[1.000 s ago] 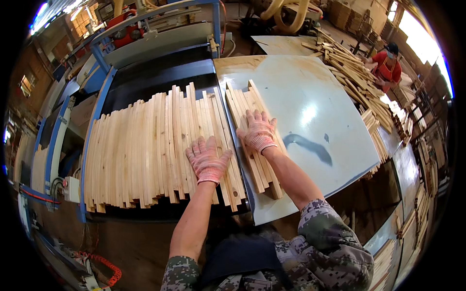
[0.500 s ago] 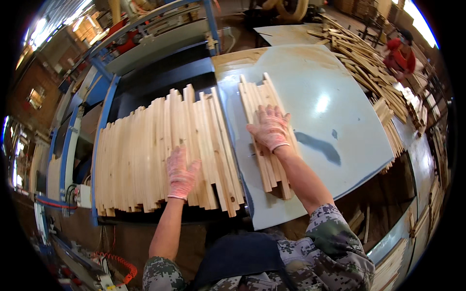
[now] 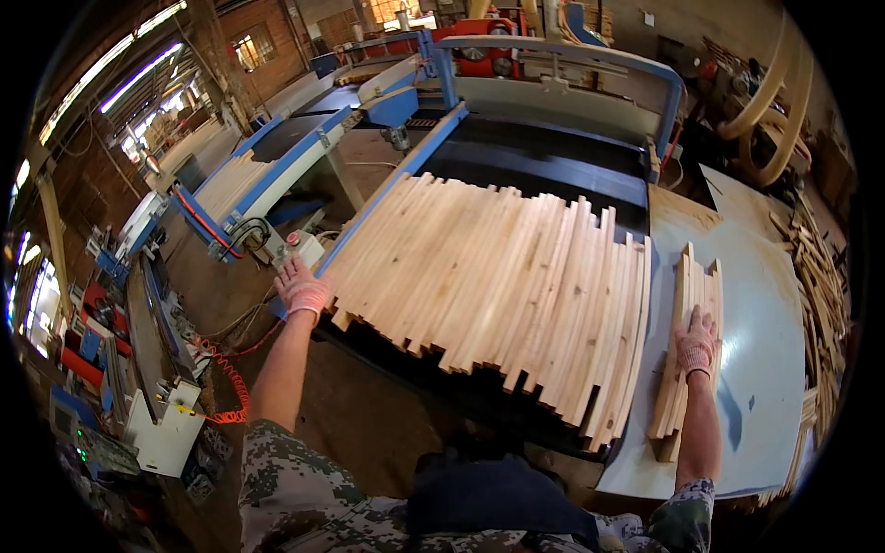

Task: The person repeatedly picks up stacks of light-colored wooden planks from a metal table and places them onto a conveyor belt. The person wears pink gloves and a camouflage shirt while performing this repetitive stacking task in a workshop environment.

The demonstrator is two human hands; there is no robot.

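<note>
While both arms are reaching out wide, the left hand [image 3: 302, 291] is resting at the near left corner of the slats [image 3: 498, 276]. Its grip is spread, with the gloved fingers lying flat and pinching nothing. The fingers are touching the end of the outermost slat, right where it is meeting the blue rail [image 3: 387, 198]. To the right of that grip, the slats are lying side by side in one big row on the dark machine bed [image 3: 544, 161]. Their near ends are making a jagged line.

Far over on the other side, the right hand [image 3: 697, 343] is pressing down on the small stack [image 3: 684, 359]. This grip is spread too, palm down, with the fingers flat on the top slat. The small stack is lying under that hand on the pale blue table [image 3: 770, 369], just beside the right edge of the big row. It is running away from the person, and its near end is sticking out below the wrist.

Beyond the right grip, off to the right, a loose pile of sticks [image 3: 820, 276] is lying along the table edge. Below and left of the left grip, an orange coiled cord [image 3: 230, 382] is hanging by a white box [image 3: 166, 433].
</note>
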